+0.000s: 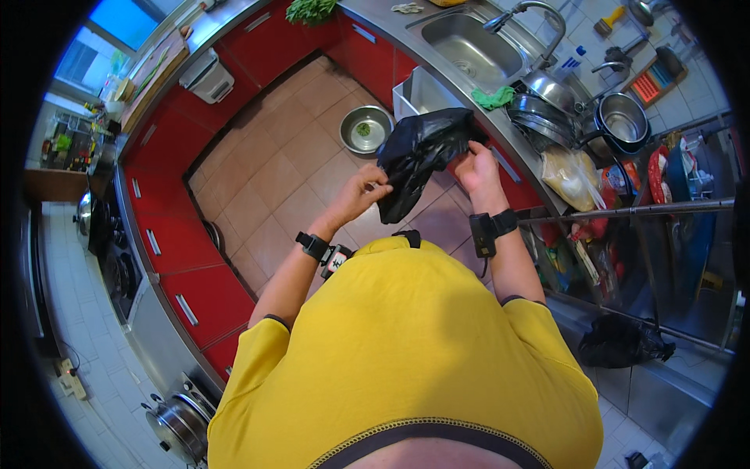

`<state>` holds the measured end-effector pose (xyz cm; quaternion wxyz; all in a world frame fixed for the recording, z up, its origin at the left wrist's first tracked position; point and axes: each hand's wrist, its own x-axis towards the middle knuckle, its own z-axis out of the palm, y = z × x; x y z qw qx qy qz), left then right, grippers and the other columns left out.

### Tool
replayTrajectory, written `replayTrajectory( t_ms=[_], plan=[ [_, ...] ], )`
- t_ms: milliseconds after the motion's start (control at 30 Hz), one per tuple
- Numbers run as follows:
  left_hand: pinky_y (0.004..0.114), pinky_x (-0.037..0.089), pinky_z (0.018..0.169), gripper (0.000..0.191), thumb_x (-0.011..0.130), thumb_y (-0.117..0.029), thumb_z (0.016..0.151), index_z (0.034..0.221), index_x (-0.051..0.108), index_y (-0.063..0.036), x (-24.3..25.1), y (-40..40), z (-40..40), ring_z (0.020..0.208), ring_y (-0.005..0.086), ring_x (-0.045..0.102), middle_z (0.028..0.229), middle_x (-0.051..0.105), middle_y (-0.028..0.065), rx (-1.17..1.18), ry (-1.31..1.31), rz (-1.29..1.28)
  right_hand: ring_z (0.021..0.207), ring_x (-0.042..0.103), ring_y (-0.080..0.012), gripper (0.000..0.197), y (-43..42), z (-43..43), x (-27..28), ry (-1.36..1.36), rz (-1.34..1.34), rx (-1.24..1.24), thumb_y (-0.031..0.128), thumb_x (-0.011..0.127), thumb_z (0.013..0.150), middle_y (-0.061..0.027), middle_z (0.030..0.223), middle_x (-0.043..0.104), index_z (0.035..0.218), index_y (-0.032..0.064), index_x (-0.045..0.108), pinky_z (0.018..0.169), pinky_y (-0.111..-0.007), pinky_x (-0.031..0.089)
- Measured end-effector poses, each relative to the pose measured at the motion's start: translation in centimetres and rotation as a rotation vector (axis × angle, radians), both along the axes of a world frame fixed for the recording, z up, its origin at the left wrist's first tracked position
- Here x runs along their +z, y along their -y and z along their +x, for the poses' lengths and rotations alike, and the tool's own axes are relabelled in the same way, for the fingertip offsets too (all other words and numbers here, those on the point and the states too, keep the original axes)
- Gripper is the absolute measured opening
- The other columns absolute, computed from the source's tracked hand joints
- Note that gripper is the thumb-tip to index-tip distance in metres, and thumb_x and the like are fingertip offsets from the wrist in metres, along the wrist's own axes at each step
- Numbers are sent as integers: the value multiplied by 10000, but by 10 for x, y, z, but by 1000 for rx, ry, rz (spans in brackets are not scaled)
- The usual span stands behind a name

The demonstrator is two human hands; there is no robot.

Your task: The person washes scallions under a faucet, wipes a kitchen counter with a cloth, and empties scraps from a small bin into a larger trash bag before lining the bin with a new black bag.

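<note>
A crumpled black plastic bag [419, 155] hangs in the air before me, stretched between both hands. My left hand [362, 190] pinches its left edge between thumb and fingers. On the other side, my right hand [477, 167] grips the bag's right edge, with some fingertips hidden by the plastic. Just beyond the bag stands a white plastic bin [413, 97] against the red cabinets, partly covered by the bag. To the left of that bin, a steel basin [366, 143] rests on the tiled floor with a green piece of vegetable inside.
A steel sink [469, 44] with a faucet [551, 29] is set in the right counter. Stacked pots [545, 114] and a green cloth [492, 98] lie beside it. A metal rack [644, 210] stands to my right. Another bin [210, 76] hangs on the left cabinets.
</note>
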<state>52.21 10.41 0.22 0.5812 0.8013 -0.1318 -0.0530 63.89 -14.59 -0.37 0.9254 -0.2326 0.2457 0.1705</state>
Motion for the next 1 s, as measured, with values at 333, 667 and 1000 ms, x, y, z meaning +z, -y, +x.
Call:
replayTrajectory(
  t_ms=[333, 667, 1000],
  plan=[
    [186, 361, 518, 109, 573, -156, 851, 775, 558, -79, 88, -72, 57, 565, 48, 448, 629, 486, -24, 469, -82, -129, 577, 533, -125, 184, 50, 9, 44, 431, -1234, 326, 150, 477, 861, -22, 695, 562, 844, 53, 633, 463, -274, 451],
    [368, 416, 656, 165, 632, -67, 758, 821, 485, -25, 176, -18, 2, 718, 311, 514, 801, 515, 142, 577, 1175, 502, 825, 569, -321, 249, 31, -77, 140, 1311, -1779, -558, 33, 483, 784, -176, 922, 585, 1010, -14, 578, 724, -368, 474],
    [235, 390, 588, 134, 575, -119, 833, 743, 512, -43, 9, -94, -24, 633, 86, 452, 656, 497, -11, -183, -484, 14, 570, 635, -241, 148, 52, -93, -24, 471, -1333, 879, 75, 442, 830, -174, 669, 573, 768, -23, 534, 531, -341, 477]
  ],
)
